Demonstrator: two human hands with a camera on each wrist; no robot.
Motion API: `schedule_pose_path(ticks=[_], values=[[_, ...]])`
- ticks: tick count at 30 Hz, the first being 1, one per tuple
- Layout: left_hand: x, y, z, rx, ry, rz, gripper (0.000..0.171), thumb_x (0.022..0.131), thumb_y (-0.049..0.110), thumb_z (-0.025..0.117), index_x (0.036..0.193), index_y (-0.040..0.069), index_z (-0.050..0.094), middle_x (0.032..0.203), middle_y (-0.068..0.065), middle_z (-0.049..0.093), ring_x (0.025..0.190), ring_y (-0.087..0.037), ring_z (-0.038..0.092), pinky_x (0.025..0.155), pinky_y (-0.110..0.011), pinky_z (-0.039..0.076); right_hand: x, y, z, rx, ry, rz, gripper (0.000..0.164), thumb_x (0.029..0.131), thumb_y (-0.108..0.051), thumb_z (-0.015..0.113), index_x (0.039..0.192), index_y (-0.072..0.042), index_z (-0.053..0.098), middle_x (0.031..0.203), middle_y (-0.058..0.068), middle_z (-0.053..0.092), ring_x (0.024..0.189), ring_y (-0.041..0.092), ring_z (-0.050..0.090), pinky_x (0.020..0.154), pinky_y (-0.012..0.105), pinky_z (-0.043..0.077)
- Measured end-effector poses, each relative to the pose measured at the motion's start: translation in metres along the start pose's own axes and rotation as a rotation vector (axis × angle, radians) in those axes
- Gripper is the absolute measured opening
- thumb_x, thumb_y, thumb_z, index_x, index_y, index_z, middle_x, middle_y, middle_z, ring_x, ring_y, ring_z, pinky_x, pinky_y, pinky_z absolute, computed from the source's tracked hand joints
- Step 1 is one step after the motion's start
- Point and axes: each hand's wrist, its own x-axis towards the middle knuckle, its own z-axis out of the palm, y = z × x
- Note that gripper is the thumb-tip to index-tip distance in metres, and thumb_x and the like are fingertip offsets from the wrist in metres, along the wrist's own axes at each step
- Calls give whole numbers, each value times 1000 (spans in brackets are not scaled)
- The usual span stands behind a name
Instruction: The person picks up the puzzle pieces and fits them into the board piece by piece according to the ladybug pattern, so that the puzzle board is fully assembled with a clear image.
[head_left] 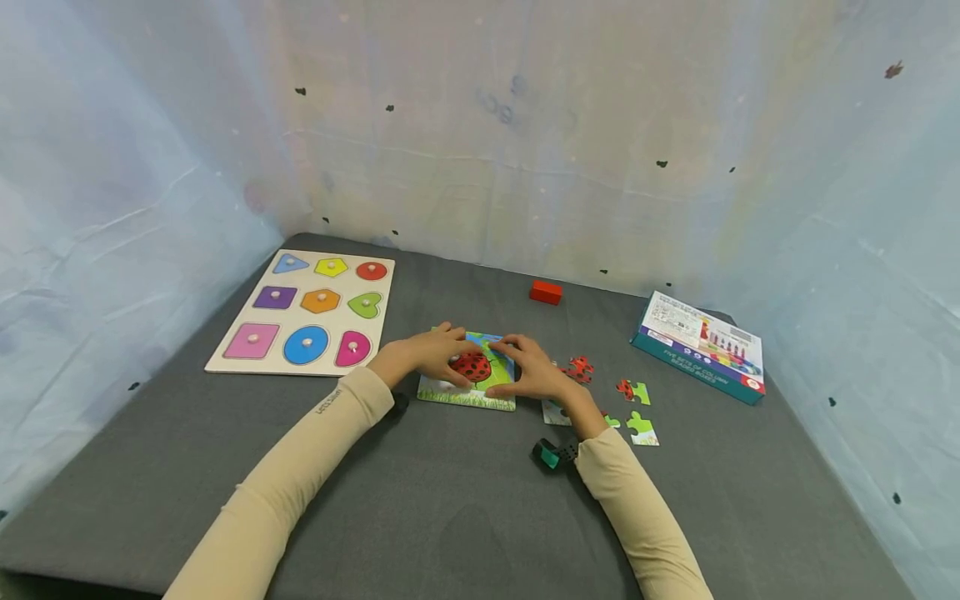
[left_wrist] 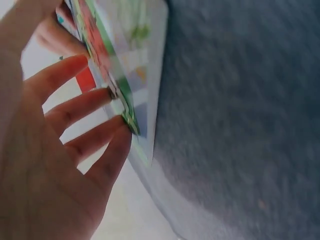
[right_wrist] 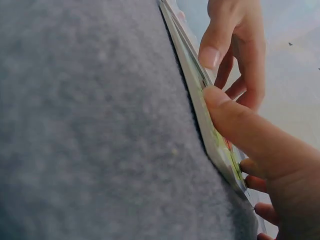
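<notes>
A ladybug jigsaw puzzle (head_left: 469,395) lies on the grey table in front of me, its red spotted ladybug in the middle. My left hand (head_left: 435,354) arches over its left side, and in the left wrist view the spread fingertips (left_wrist: 117,94) touch the edge of the picture layer. From the right, my right hand (head_left: 534,372) spans the puzzle, its thumb (right_wrist: 218,98) resting on the near border and its fingers toward the far side. Loose jigsaw pieces (head_left: 642,429) lie to the right, some partly hidden by the right wrist.
At the left is a wooden shape board (head_left: 341,310) with coloured knobbed shapes. A red block (head_left: 546,292) sits behind the puzzle. A teal-sided game box (head_left: 701,346) lies at the back right. Pale sheeting (head_left: 480,150) hangs behind the table.
</notes>
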Motion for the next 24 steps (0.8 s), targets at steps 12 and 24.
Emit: schedule_pose_path(ticks=[12, 24], values=[[-19, -17, -10, -237, -68, 36, 88, 72, 46, 77, 138, 0, 39, 145, -15, 28, 133, -29, 30, 106, -43, 29, -3, -1, 0, 18, -17, 10, 87, 76, -56, 69, 143, -11, 38, 140, 13, 34, 127, 31, 33, 100, 52, 31], [-28, -24, -2, -277, -37, 13, 90, 72, 44, 77, 143, 5, 37, 143, -17, 28, 133, -33, 24, 106, -49, 25, -3, 2, 2, -12, -10, -3, 88, 76, -58, 68, 144, -12, 37, 140, 12, 34, 126, 28, 34, 99, 50, 32]])
